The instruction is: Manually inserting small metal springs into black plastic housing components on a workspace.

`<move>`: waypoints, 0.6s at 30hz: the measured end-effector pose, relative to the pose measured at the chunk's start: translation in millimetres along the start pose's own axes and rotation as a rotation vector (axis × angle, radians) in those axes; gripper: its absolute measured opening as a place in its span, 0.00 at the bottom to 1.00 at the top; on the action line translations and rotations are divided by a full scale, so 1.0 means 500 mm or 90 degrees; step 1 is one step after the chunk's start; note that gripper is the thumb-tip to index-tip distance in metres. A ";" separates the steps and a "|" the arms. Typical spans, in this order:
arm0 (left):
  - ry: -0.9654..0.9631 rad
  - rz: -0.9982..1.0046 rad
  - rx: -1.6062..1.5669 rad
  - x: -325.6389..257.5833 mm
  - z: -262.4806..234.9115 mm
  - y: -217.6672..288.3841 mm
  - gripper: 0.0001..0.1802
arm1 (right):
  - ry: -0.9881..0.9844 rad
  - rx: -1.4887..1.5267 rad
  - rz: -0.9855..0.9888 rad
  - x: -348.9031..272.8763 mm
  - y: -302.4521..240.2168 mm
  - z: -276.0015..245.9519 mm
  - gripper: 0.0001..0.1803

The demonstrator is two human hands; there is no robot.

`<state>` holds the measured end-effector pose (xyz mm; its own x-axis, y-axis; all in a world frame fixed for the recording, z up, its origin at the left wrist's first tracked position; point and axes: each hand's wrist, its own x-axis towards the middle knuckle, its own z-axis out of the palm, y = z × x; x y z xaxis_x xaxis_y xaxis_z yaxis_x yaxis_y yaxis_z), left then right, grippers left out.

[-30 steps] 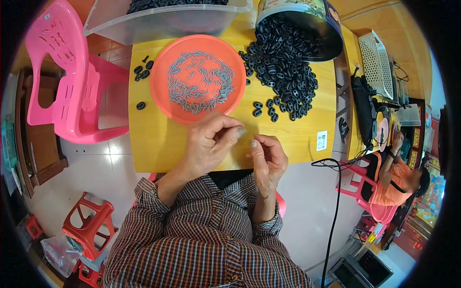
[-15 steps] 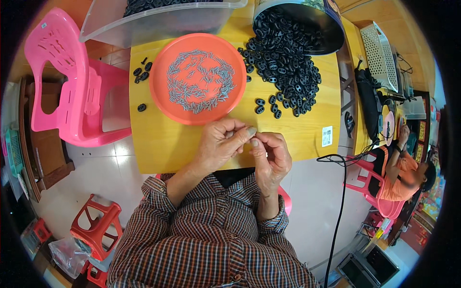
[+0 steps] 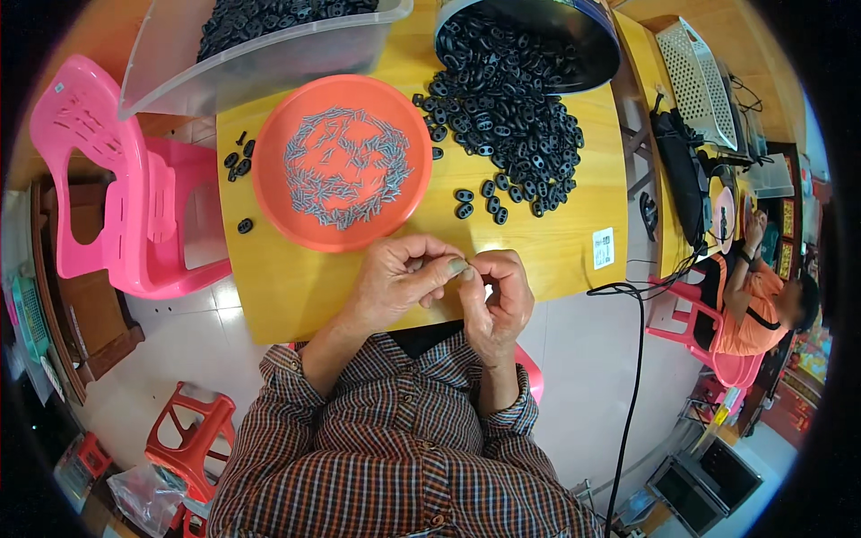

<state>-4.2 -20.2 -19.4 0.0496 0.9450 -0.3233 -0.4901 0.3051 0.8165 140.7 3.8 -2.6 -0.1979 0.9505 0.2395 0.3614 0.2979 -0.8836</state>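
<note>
Just above the near part of the yellow table (image 3: 574, 260), my left hand (image 3: 401, 280) and my right hand (image 3: 495, 303) meet fingertip to fingertip. Both are closed in a pinch; whatever lies between the fingers is too small or hidden to name. Beyond my left hand sits an orange-red plate (image 3: 269, 206) with many small grey metal screws (image 3: 336, 212) strewn in a ring. Farther right spreads a heap of small black oval plastic pieces with two holes (image 3: 516, 134), spilling from a tipped round tub (image 3: 603, 72).
A clear plastic bin (image 3: 359, 56) of black pieces stands at the back left. Several loose black pieces (image 3: 244, 226) lie left of the plate. A pink chair (image 3: 126, 215) is at the left, red stools (image 3: 193, 435) lower left. A black cable (image 3: 639, 386) hangs right; another person (image 3: 749, 305) sits there.
The whole view has shifted, with the plate and heap now lower and farther left. My hands stay pinched together, with only slight finger movement.
</note>
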 end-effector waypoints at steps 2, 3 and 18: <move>-0.011 -0.008 -0.004 0.004 -0.001 0.006 0.07 | -0.005 0.022 -0.010 0.002 0.006 -0.002 0.06; -0.022 -0.014 -0.008 0.006 -0.001 0.009 0.07 | -0.004 0.022 -0.008 0.003 0.007 -0.002 0.06; 0.013 -0.030 0.018 0.016 0.005 0.009 0.07 | 0.074 -0.055 0.090 0.046 0.029 -0.021 0.05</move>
<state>-4.0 -10.9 -17.2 0.0543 0.9267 -0.3719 -0.4634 0.3533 0.8127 150.8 31.1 -5.4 -0.0357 0.9857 0.1648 0.4556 0.1628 -0.8752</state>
